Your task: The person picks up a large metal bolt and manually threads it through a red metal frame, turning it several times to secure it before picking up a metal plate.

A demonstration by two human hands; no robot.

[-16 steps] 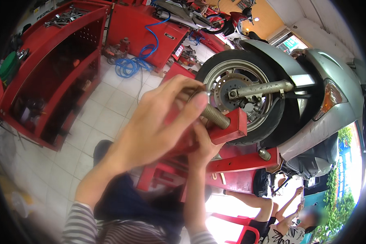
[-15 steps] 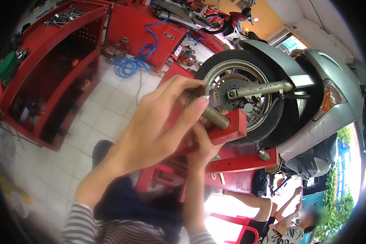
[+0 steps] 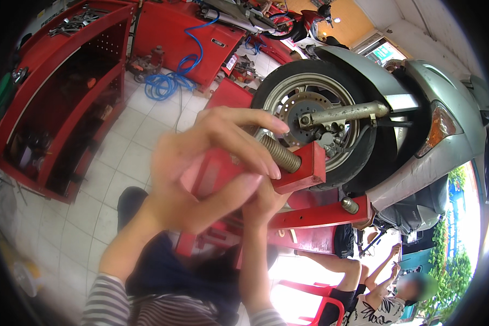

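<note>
A thick threaded rod (image 3: pixel 281 154) passes through the end of a red square steel bar (image 3: pixel 308 167) in front of the scooter's wheel (image 3: pixel 261 100). My left hand (image 3: pixel 201 163) is beside the rod's near end, its curved fingers apart and nothing visible between them. It covers part of the bar and of my other hand. My right hand (image 3: pixel 263 204) is wrapped round the bar from below, behind the left; a bit of skin shows past the bar's far side. A second red bar (image 3: pixel 320 217) with a shorter threaded bolt (image 3: pixel 349 205) lies just below.
A silver scooter (image 3: pixel 402 103) stands over the red stand at right. At left is a red tool cabinet (image 3: pixel 65 117) with wrenches (image 3: pixel 79 22) on top. A blue hose (image 3: pixel 165 86) coils on the tiled floor. Another person (image 3: pixel 375 299) sits on a red chair (image 3: pixel 309 296) at lower right.
My left hand has swung back and down from the rod's end, and its fingers have spread. The right hand stays at the bar. The view has shifted slightly.
</note>
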